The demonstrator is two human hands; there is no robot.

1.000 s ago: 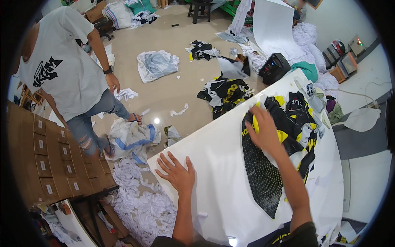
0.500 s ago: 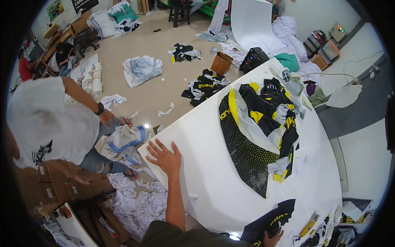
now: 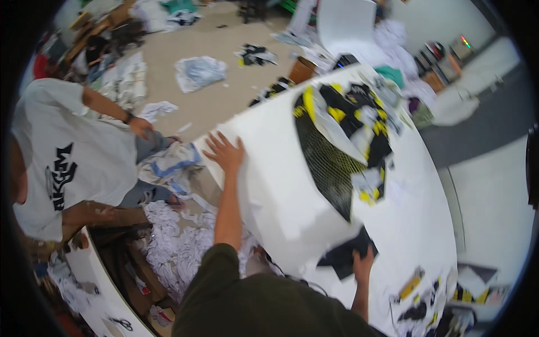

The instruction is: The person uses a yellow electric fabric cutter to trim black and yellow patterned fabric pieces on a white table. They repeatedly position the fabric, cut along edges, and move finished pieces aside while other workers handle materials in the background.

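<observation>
My left hand (image 3: 225, 154) lies with fingers spread on the left edge of the white table (image 3: 269, 185). At the near side of the table, my right hand (image 3: 364, 263) grips the right part of a black fabric piece (image 3: 339, 257); motion blurs its fingers a little. Farther up the table is a heap of cut fabric pieces in black, yellow and grey (image 3: 353, 121). A long dotted black-and-yellow panel (image 3: 325, 163) curves along the heap's left side.
A yellow-handled tool (image 3: 411, 283) and dark scraps (image 3: 414, 312) lie near right. A person in a white shirt (image 3: 90, 163) stands left, beside white cloth strips (image 3: 182, 244) on the floor. Scissors (image 3: 120, 323) rest on a white surface at lower left. A brown box (image 3: 302, 69) stands beyond the table.
My right hand has moved farther onto the table with the black fabric piece. My left hand stays at the table's edge. The view has shifted, and the person at left has turned and lowered an arm.
</observation>
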